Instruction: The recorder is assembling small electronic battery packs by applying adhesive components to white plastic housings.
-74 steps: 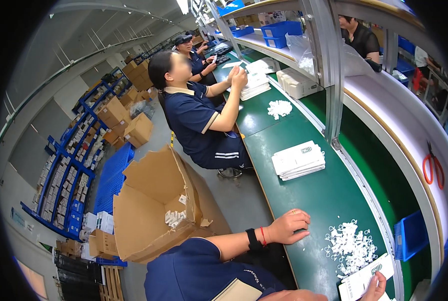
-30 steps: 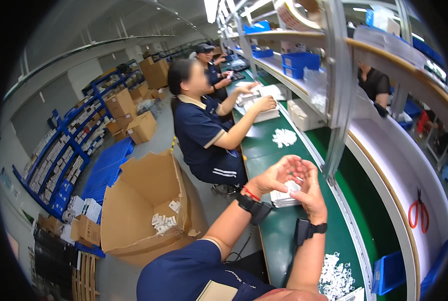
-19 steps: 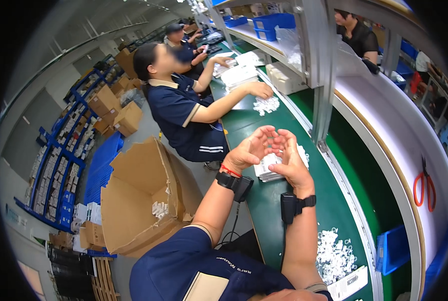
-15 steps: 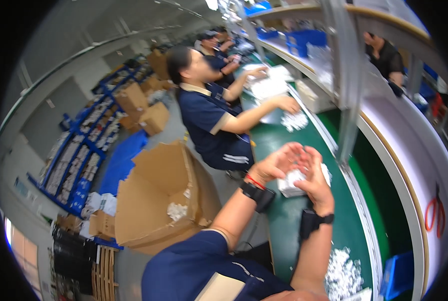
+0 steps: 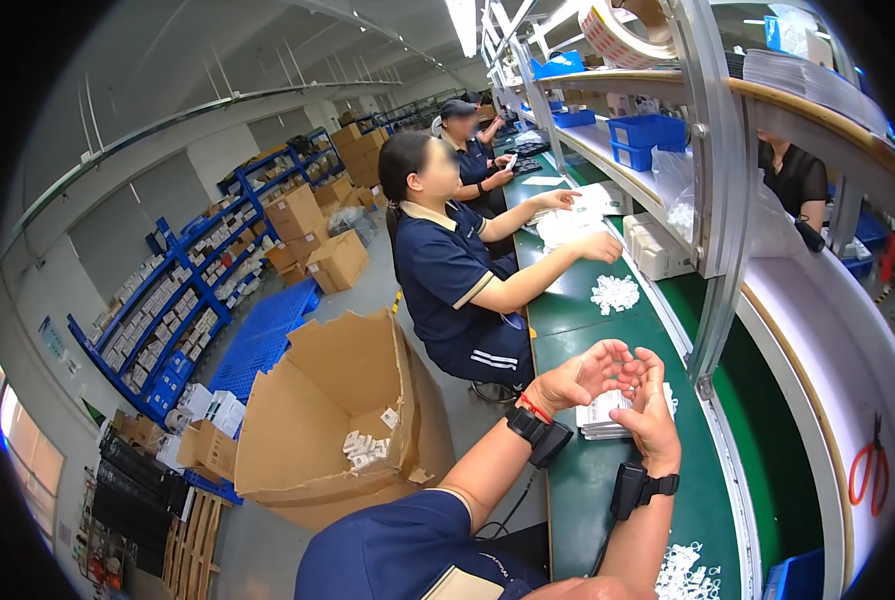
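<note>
My left hand [image 5: 579, 376] and my right hand [image 5: 655, 412] are raised together over the green bench [image 5: 607, 500], fingertips touching. Both wrists carry black bands. The left fingers are curled and the right fingers reach into them; whether anything small sits between them is hidden. Directly under the hands lies a stack of white cards [image 5: 599, 418]. A pile of small white parts [image 5: 685, 576] lies on the bench close to my body, beside my right forearm.
A seated person in a dark blue shirt [image 5: 455, 272] works at the bench beside another white parts pile [image 5: 615, 293]. An open cardboard box [image 5: 332, 420] stands on the floor at my left. A metal post [image 5: 717, 200], red scissors [image 5: 870, 470] and blue shelving [image 5: 182, 300] surround me.
My left hand lifted off the bench and my right hand came up from the near parts pile; both joined above the card stack and have stayed together since. The view shifted slightly.
</note>
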Demonstrator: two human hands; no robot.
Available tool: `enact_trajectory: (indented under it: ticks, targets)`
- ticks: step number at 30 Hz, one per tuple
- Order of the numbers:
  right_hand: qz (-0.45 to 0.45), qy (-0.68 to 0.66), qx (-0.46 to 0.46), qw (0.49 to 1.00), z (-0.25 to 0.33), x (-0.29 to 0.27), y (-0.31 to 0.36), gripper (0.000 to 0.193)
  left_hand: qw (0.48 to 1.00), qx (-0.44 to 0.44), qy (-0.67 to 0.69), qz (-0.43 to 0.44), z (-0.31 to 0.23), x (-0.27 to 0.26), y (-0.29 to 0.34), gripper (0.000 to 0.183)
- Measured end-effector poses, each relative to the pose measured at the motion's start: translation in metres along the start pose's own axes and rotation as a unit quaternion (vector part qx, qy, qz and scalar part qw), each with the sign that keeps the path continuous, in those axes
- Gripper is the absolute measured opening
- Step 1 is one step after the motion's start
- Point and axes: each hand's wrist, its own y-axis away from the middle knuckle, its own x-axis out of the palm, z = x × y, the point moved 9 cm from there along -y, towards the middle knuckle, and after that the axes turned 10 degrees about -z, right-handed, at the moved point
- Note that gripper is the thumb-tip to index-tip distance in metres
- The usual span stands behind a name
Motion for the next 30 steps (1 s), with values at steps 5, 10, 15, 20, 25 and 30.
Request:
enact_trajectory:
  ticks: [5,10,15,20,25,30]
  targets:
    - [0.001,0.002,0.002,1.0,-0.002,0.001,0.0,0.095,1.0,-0.001,0.005,-0.002,0.0,-0.001,0.001,0.101]
    - [-0.017,0.012,0.014,1.0,0.003,0.001,0.003,0.087,0.999,0.006,-0.006,-0.031,-0.002,-0.001,0.001,0.085]
    - [-0.107,0.141,0.017,0.984,0.012,-0.017,0.004,0.082,0.976,0.004,-0.106,-0.19,-0.032,-0.064,-0.018,0.073]
    - [-0.172,0.138,-0.044,0.974,0.038,-0.014,0.007,0.1,0.866,0.134,-0.193,-0.442,-0.193,-0.148,-0.042,0.089]
    - [-0.208,0.029,-0.076,0.975,0.057,-0.022,0.007,0.053,0.846,0.02,-0.382,-0.372,-0.205,-0.131,-0.07,0.051]
    - [-0.223,0.073,-0.074,0.969,0.072,-0.008,0.018,0.02,0.902,-0.099,-0.406,-0.103,-0.035,-0.03,0.028,0.012]
